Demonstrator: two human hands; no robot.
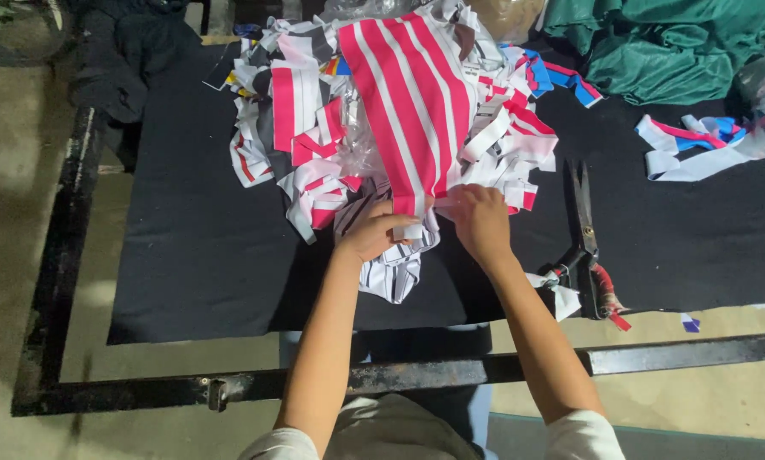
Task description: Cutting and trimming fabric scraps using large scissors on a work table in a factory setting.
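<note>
The green cloth runs off the top edge, and the scrap pile hides the table's far edge; the left hand's fingertips vanish under striped fabric.

My left hand and right hand rest side by side at frame centre, on the near edge of the striped fabric panel. The panel lies atop the scrap pile, upper centre, on the table mat. The scissors lie right of my right hand. A folded cloth sits upper right, with loose strips below it.
</note>
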